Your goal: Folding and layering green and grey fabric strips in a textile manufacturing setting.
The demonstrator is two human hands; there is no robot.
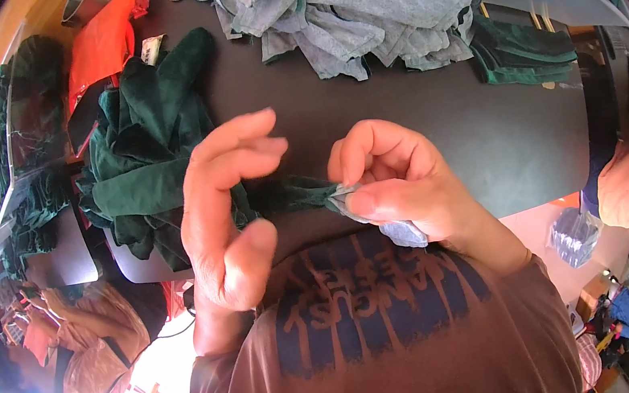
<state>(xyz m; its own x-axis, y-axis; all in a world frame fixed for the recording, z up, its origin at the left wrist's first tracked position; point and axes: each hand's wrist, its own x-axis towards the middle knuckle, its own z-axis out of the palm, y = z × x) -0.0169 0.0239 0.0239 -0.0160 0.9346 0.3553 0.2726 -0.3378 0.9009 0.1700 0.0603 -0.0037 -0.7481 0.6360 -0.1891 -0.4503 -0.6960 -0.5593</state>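
Close to my body, my right hand (401,175) pinches the edge of a dark green velvety fabric piece (294,193) between thumb and fingers. Its pale grey side (401,234) hangs below the thumb. The rest of the strip runs left, passing behind my left hand (224,218). That hand is raised with thumb and fingers apart, and nothing shows in its grasp. Just beyond it lies a heap of dark green velvet pieces (143,189) on the dark table (416,112).
A big pile of grey fabric (367,1) covers the table's far side. Folded green cloth (524,47) lies at the far right, a red bag (97,50) at the far left. Clear-walled bins with green fabric (29,133) flank the table. Other people sit at both sides.
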